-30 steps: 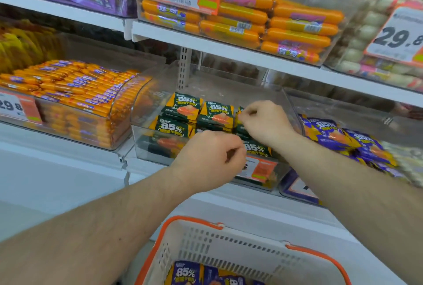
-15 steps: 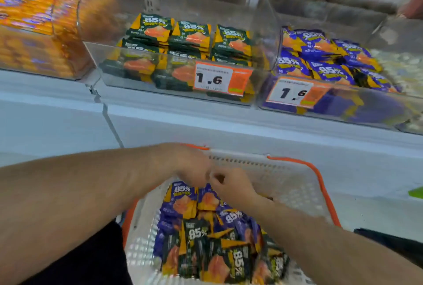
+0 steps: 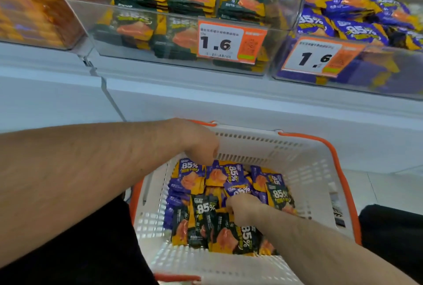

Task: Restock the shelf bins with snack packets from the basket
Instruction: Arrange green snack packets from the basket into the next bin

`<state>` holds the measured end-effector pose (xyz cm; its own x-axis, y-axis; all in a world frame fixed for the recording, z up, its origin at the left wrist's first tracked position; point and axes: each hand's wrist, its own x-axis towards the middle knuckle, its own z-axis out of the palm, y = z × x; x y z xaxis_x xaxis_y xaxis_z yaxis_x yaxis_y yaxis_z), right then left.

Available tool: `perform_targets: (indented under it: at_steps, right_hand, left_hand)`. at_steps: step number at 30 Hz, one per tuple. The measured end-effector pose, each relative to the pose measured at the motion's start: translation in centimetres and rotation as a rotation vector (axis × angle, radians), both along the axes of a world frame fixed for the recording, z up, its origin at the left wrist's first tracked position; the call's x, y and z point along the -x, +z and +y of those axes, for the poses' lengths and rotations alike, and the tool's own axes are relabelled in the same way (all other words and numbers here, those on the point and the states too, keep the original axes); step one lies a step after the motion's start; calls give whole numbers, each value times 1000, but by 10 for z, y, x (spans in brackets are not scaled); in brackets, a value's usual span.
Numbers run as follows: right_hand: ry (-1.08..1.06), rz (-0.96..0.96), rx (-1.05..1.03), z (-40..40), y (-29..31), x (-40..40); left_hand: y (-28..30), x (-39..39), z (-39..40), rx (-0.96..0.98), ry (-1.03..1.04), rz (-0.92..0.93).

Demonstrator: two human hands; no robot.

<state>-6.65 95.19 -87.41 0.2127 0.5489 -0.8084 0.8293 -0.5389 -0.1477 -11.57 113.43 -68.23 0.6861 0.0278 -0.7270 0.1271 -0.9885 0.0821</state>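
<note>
Both hands in basket [image 3: 320, 170] among mixed packets [image 3: 206, 216]. Right hand [image 3: 242, 208] curled, apparently pinching 1; left hand [image 3: 201, 145] grip unclear. Risk: purple picked for green bin [image 3: 142, 42], colours intermingled.

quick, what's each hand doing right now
Left hand: in the basket, fingertips at a purple packet; grip cannot be told.
Right hand: fingers curled among the packets; grip cannot be told.
</note>
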Motion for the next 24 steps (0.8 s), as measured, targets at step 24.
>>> perform_targets:
  at_steps: [24]
  right_hand:
    - [-312,235,-721,78,210,-61]
  left_hand:
    - [36,10,18,437,507,-213]
